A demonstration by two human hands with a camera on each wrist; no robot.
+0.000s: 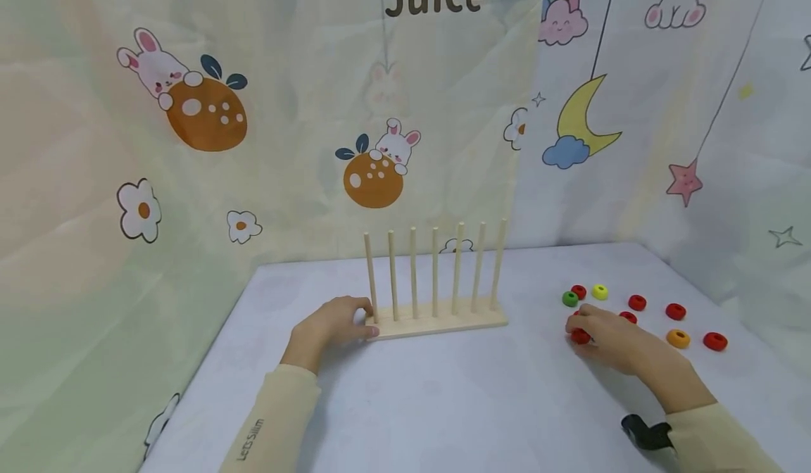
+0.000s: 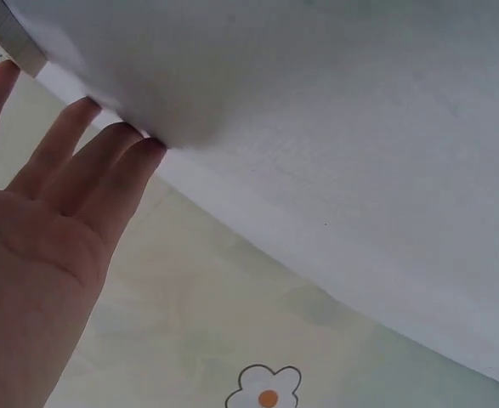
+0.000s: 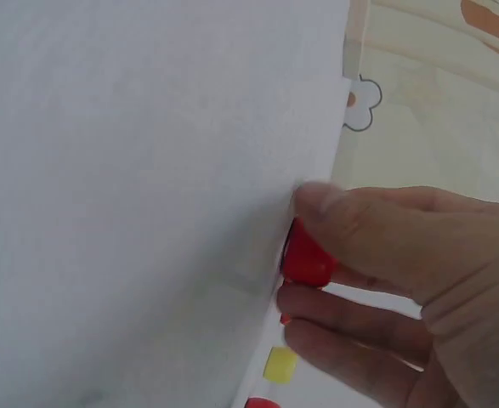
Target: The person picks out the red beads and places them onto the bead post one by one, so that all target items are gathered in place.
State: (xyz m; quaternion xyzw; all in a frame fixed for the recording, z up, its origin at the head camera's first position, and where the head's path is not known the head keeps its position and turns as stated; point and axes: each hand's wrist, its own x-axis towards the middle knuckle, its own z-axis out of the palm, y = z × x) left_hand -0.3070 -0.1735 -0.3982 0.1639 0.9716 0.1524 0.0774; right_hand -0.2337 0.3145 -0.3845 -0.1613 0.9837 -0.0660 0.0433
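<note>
A wooden peg rack (image 1: 443, 324) with several upright dowels stands near the back of the white table. My left hand (image 1: 332, 322) holds the left end of its base, thumb in front and a finger behind. In the left wrist view only a corner of the rack (image 2: 13, 36) shows, beside the left hand's fingers (image 2: 104, 174). Over on the right, my right hand (image 1: 611, 341) pinches a red bead (image 1: 579, 336) between thumb and fingers, low at the tabletop. The same red bead (image 3: 309, 259) is partly covered by the thumb in the right wrist view.
Around the right hand lie loose beads: a green one (image 1: 570, 298), a yellow one (image 1: 600, 291), an orange one (image 1: 678, 338) and several red ones (image 1: 715, 341). A black strap (image 1: 646, 433) hangs by the right sleeve. Printed cloth (image 1: 304, 142) hangs behind the table.
</note>
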